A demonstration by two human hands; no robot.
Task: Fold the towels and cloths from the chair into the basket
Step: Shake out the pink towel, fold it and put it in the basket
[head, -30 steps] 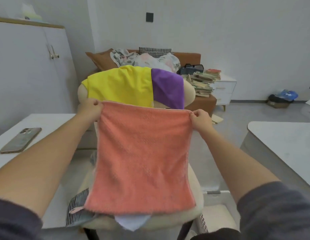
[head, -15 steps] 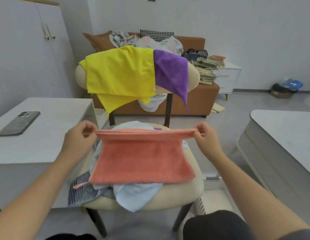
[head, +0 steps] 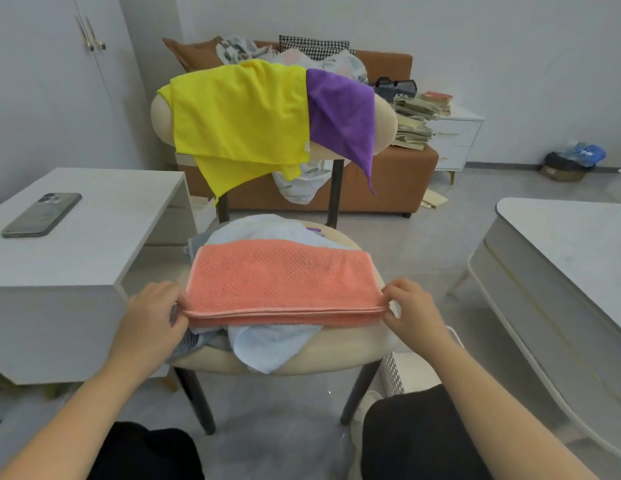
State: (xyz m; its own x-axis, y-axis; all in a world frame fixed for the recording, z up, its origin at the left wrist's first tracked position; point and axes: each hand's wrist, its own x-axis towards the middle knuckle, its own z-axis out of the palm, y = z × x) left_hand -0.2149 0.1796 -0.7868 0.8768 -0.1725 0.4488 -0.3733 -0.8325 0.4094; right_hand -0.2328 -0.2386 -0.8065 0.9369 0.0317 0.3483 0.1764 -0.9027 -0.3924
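Lying folded, orange towel (head: 281,275) between pinching fingers (head: 393,296)

A dark phone (head: 42,214) lies flat on a white bench (head: 104,244), ahead and to the left of the left hand (head: 153,317). Beyond it stands a white cupboard (head: 42,81) with 2 slim handles. Far ahead of both hands, a brown sofa (head: 399,178) carries a checked cushion (head: 312,48), loose clothes (head: 239,50) and a dark bag (head: 395,86). Ahead and to the right of the right hand (head: 411,311), a stack of books (head: 414,121) sits on a white drawer unit (head: 458,140). A blue bag (head: 586,152) lies on the floor farther right. Another white bench (head: 572,258) stands right of the right hand.
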